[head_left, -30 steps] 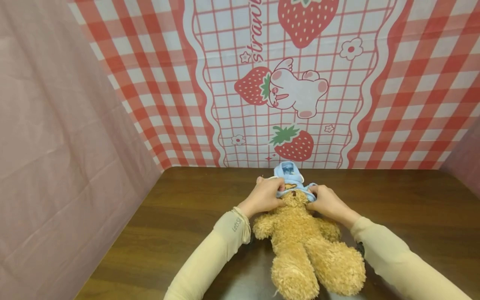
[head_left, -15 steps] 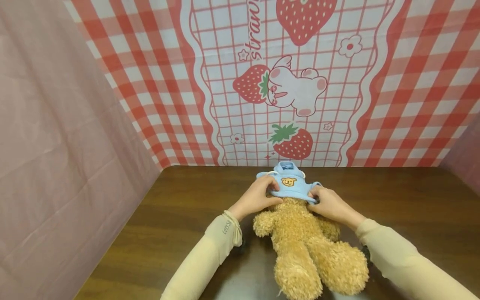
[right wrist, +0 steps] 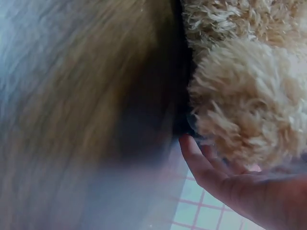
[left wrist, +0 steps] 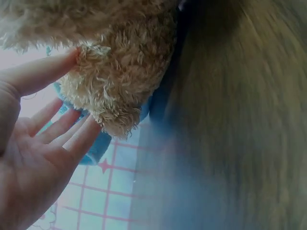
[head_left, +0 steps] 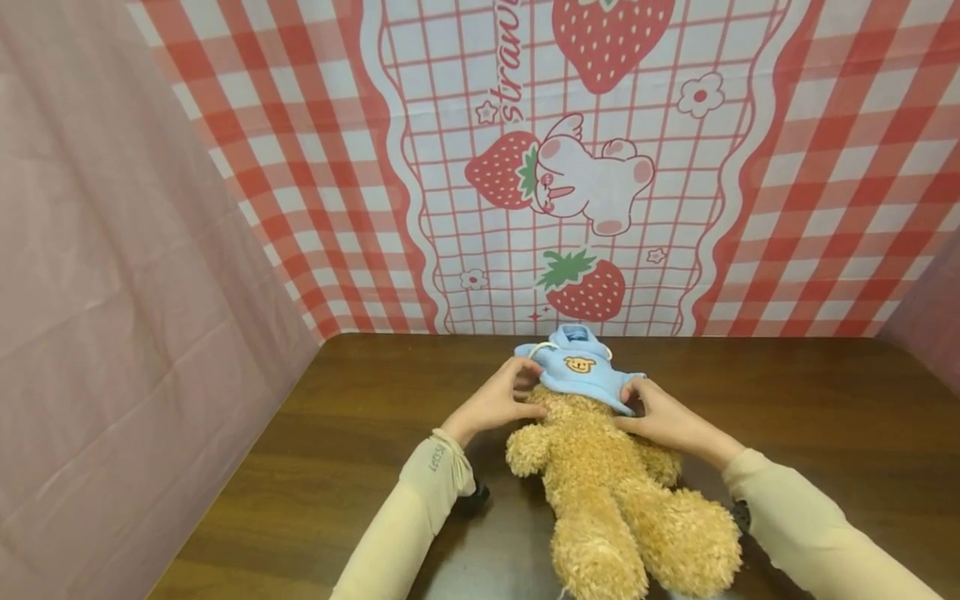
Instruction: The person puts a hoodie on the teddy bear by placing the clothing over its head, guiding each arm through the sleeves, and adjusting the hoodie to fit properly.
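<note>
A tan plush teddy bear [head_left: 592,454] lies on its back, feet towards the person. A small light-blue hoodie [head_left: 581,379] with a yellow face patch and white cords covers its head, the hem lying at the neck. My left hand [head_left: 495,404] is at the hoodie's left edge, fingers spread; in the left wrist view the thumb [left wrist: 53,69] touches fur and the fingers lie along blue cloth. My right hand [head_left: 663,417] is at the hem's right corner, fingertips against the cloth, thumb below by the bear's shoulder. In the right wrist view the bear's arm [right wrist: 249,105] hides part of that hand.
The bear lies on a dark brown wooden table [head_left: 337,467]. Behind the table hangs a red-and-white checked cloth [head_left: 337,208] with strawberries, close past the hoodie's hood. A pink curtain [head_left: 150,292] borders the left side.
The hoodie has come down over the bear's face, its front smoothed so the patch shows. My left hand has drawn back left and spread; my right hand has loosened its pinch on the hem.
</note>
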`<state>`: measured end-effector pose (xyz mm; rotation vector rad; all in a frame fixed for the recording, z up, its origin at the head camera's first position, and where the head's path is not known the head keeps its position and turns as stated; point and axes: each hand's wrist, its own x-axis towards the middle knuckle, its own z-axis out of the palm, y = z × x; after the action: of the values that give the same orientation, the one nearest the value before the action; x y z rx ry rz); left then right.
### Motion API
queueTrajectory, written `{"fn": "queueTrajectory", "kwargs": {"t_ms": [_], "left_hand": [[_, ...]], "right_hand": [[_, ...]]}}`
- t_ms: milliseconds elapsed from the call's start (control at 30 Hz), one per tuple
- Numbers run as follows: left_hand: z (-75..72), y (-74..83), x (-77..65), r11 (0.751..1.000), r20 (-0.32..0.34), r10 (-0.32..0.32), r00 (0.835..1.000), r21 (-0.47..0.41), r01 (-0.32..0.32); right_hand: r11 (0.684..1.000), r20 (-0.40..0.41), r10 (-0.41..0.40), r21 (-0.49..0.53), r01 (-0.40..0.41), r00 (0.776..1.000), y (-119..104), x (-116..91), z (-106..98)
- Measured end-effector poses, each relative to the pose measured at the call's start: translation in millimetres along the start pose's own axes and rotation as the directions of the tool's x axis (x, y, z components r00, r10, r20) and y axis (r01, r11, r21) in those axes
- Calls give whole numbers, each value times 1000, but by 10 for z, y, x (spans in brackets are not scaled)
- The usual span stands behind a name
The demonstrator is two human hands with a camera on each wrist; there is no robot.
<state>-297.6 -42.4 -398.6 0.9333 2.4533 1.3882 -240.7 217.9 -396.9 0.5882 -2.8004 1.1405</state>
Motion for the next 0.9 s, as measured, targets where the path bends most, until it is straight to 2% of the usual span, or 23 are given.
{"fn": "queueTrajectory", "kwargs": {"t_ms": [67,200,267,367,467,600,700,900], "left_hand": [[-5,-22,1,999,36,-12,999,-40,14],[8,-57,33,1000,82,-7,997,9,6],[27,-72,58,1000,87,-6,996,28,3],[67,-92,82,999,44,-11,999,50,9],[106,-84,95,993,-26,-16,1000,116,19],[120,-57,105,974,-100,-18,995,222,40],[129,-54,104,962,-135,-24,991,265,59],[179,-48,99,978,-189,30,982,208,10]], "right_hand": [[998,16,55,27,-55,998,-20,11,27],[977,70,196,68,-200,978,-65,71,61],[967,94,232,87,-240,968,-86,107,83],[949,114,267,145,-282,957,-114,147,131],[932,114,290,194,-308,950,-120,158,176],[921,105,309,213,-325,945,-133,155,195],[919,102,312,219,-327,945,-159,149,197],[920,96,306,226,-320,947,-188,155,202]]}}
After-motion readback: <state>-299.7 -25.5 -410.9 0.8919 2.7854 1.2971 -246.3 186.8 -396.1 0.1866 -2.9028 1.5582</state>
